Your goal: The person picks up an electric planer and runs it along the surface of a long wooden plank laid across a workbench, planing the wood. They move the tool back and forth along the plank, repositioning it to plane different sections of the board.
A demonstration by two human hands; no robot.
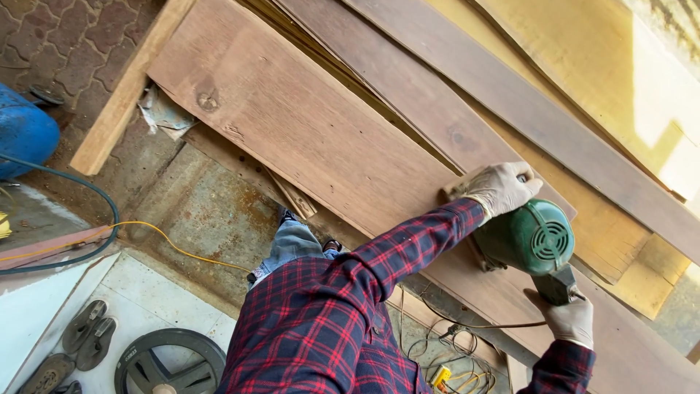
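My left hand (499,190), in a pale work glove, presses on the front of a green electric power tool (532,237). My right hand (570,319), also gloved, is closed on the tool's dark rear handle. The tool rests on a long reddish-brown wooden board (292,124) that runs diagonally from upper left to lower right. My red and navy plaid sleeves and torso fill the lower middle. The tool's underside and where it meets the board are hidden.
More planks (510,95) lie stacked beyond the board. A thin cable (467,325) trails from the tool to tangled wires. A blue drum (22,131), a hose (95,197), a yellow cord (168,244), sandals (87,335) and a dark round disc (171,361) lie at left.
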